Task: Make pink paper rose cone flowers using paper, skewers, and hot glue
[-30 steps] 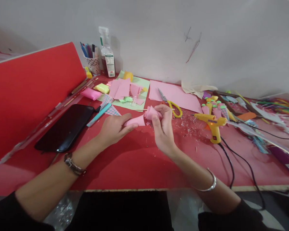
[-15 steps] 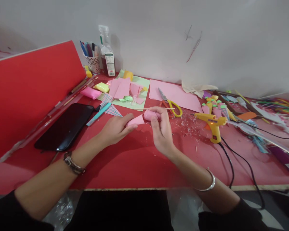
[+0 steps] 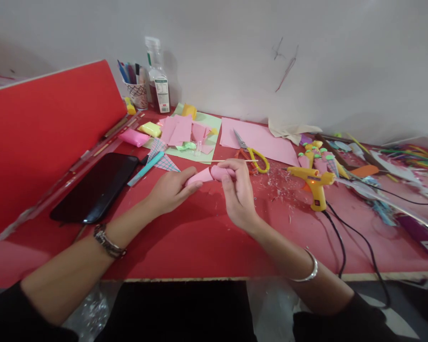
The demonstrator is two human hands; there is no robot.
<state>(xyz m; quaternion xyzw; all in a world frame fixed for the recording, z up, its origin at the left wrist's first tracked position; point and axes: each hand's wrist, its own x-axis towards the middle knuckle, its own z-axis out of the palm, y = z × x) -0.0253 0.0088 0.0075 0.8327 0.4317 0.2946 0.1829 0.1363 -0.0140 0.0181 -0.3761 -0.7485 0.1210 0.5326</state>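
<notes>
My left hand (image 3: 171, 191) is closed on a pink paper cone (image 3: 201, 177), its wide end turned to the right. My right hand (image 3: 240, 197) curls its fingers and thumb around a rounded pink piece (image 3: 219, 173), which meets the cone's wide end; whether it is paper or clay I cannot make out. Both are held above the red tabletop (image 3: 185, 247). Just behind my hands lies a thin wooden stick (image 3: 253, 160), partly covered by the right fingers. Scissors (image 3: 251, 149) with yellow and orange handles rest behind the right hand.
On the right is a yellow glue gun (image 3: 316, 185) with a black cord, near several small cones (image 3: 319, 164). Pink paper sheets (image 3: 260, 140) lie at the back. A black phone (image 3: 96, 187), teal cutter (image 3: 146, 168), bottle (image 3: 160, 85) and pen cup (image 3: 137, 95) stand or lie left.
The rounded pink piece has shifted slightly left against the cone's wide end, narrowing the dark opening between them. Both hands keep their hold.
</notes>
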